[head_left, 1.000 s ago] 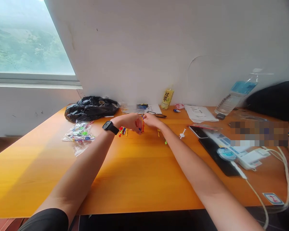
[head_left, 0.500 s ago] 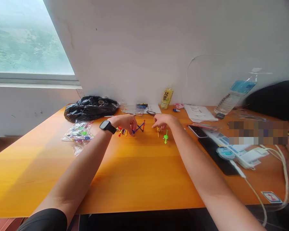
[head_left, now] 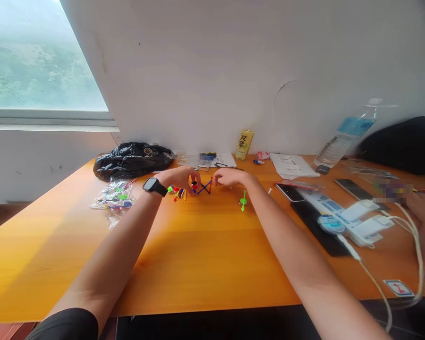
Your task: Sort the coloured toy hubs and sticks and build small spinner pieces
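Note:
Bent fingers of my left hand [head_left: 181, 178] close round the blue end of a small frame of crossed plastic sticks [head_left: 205, 187], blue, black and red. My right hand [head_left: 231, 178] is at the frame's right side, thumb and fingertips pinched together by its red tip; whatever they hold is too small to make out. Below my left hand lies a cluster of red, yellow and green plastic pieces [head_left: 180, 194]. A green plastic piece with arrow-shaped ends [head_left: 243, 201] is on the table, near my right forearm.
A clear bag of coloured parts [head_left: 115, 197] and a black plastic bag [head_left: 132, 159] lie left. Behind stand a yellow drink bottle [head_left: 244, 145] and papers [head_left: 293, 165]. To the right are a phone [head_left: 289, 192], a power strip [head_left: 354, 222], a tilted water bottle [head_left: 345, 134] and another person's hand [head_left: 423, 222].
My right hand has moved left to the crossed sticks. The yellow piece beneath it no longer shows. A phone is uncovered at the right, beside the other person's hand. My left hand barely shifted.

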The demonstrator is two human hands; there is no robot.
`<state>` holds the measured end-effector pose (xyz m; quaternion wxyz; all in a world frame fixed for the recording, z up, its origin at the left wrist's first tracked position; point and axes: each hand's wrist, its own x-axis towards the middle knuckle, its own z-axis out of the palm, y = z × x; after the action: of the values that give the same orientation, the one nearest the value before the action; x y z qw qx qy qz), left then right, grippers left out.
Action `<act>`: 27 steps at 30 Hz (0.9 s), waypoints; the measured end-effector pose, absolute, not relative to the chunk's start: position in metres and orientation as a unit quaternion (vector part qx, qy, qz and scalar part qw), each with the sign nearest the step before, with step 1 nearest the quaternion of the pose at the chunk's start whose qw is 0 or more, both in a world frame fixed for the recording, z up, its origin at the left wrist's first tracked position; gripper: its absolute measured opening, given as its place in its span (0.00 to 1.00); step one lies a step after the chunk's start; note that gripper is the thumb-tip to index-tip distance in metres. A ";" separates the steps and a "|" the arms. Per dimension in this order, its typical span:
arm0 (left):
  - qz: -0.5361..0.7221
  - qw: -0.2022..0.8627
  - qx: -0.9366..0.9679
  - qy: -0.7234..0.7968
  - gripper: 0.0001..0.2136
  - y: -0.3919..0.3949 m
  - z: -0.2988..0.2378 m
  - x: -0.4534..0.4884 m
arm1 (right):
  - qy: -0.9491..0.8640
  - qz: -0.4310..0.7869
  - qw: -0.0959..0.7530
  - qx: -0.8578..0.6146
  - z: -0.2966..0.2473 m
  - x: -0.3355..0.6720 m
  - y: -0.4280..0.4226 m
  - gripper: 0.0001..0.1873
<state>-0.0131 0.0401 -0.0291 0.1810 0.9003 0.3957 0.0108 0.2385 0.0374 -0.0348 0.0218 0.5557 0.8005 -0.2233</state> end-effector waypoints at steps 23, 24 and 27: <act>0.040 0.141 0.890 0.431 0.18 0.048 -0.040 -0.018 | 0.812 -0.245 -0.117 0.516 -0.067 0.192 0.025 0.11; 0.041 0.140 0.893 0.427 0.18 0.049 -0.041 -0.018 | 0.814 -0.257 -0.120 0.508 -0.065 0.193 0.025 0.10; 0.045 0.137 0.897 0.418 0.16 0.051 -0.042 -0.018 | 0.814 -0.289 -0.127 0.488 -0.058 0.197 0.025 0.10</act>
<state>-0.0184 0.0505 -0.0422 0.1373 0.8968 0.4181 0.0451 0.1968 0.0253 -0.0575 -0.1271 0.4883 0.8136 -0.2890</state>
